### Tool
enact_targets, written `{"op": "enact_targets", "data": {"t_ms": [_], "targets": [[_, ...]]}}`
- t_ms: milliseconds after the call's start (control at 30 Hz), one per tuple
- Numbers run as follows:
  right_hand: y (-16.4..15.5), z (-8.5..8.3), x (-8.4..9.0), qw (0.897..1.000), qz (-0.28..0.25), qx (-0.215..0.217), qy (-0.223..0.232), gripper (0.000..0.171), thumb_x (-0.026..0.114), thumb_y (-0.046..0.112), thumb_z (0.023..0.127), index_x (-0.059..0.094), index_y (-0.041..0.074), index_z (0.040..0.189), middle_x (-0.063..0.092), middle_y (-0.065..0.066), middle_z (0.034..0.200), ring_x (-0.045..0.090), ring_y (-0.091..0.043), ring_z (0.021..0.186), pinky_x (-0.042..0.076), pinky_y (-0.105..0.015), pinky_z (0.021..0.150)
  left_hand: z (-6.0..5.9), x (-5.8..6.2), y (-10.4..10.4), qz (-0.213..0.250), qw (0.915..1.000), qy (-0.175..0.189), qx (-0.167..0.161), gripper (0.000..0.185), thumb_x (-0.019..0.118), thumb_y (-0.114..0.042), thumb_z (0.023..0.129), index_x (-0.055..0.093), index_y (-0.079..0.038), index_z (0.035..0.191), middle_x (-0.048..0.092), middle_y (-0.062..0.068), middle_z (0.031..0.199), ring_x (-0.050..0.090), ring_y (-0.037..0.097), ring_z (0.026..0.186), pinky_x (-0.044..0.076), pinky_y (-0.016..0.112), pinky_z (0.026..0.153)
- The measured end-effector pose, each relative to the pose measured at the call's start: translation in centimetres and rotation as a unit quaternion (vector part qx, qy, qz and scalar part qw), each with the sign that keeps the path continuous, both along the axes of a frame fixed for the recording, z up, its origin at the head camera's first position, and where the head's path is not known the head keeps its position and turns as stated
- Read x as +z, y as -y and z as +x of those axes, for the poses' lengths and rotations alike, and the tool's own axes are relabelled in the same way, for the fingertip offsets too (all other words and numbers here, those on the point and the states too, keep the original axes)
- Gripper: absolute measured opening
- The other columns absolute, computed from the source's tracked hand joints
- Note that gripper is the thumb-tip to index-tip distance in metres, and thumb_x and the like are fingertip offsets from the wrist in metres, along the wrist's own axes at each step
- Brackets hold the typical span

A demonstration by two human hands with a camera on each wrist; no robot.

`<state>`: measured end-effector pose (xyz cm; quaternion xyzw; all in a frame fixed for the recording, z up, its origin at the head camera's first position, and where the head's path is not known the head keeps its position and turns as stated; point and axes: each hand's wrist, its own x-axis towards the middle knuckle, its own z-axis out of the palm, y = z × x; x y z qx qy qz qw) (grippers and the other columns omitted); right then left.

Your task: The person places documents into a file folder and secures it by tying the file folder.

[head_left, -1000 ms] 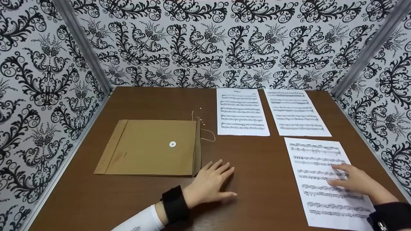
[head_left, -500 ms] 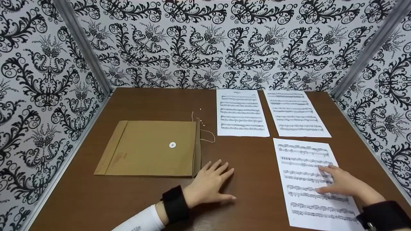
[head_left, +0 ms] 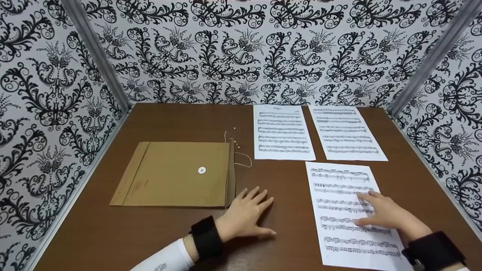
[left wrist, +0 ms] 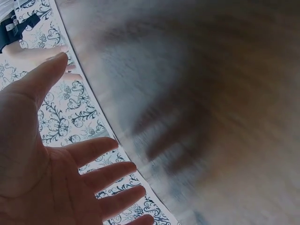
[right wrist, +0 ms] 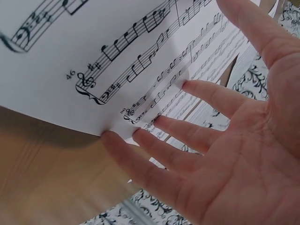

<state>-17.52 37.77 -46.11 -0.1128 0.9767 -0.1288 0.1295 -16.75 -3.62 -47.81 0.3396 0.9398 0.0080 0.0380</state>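
Sheet music, corner under right hand

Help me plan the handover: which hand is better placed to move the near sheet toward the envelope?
The right hand: its straight fingers already press flat on the near sheet. The left hand lies flat on the bare table, beside the envelope and apart from the sheet.

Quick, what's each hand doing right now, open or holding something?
Left hand: open, flat on the table.
Right hand: open, fingers pressing the nearest music sheet.
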Motion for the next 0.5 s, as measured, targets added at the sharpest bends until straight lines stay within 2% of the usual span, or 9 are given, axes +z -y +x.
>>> {"op": "enact_targets", "data": {"t_ms": [300, 500], "targets": [[2.6, -0.3, -0.2, 1.000, 0.001, -0.003, 0.005, 0.094, 0.086, 0.049, 0.077, 0.051, -0.007, 0.144, 0.037, -0.051, 0.145, 0.039, -0.073, 0.128, 0.041, -0.079, 0.098, -0.3, -0.2, -0.2, -0.002, 1.0000, 0.003, -0.001, 0.098, 0.055, -0.084, 0.082, 0.042, -0.024, 0.158, 0.041, 0.004, 0.165, 0.040, 0.026, 0.154, 0.037, 0.049, 0.124], [4.7, -0.3, -0.1, 1.000, 0.006, -0.007, 0.008, 0.097, 0.084, 0.055, 0.076, 0.050, -0.003, 0.146, 0.038, -0.046, 0.148, 0.041, -0.067, 0.131, 0.047, -0.078, 0.088, -0.6, -0.2, -0.4, 0.000, 0.9998, 0.021, 0.002, 0.099, 0.056, -0.084, 0.082, 0.039, -0.024, 0.159, 0.038, 0.004, 0.167, 0.037, 0.026, 0.155, 0.035, 0.049, 0.125]]}}
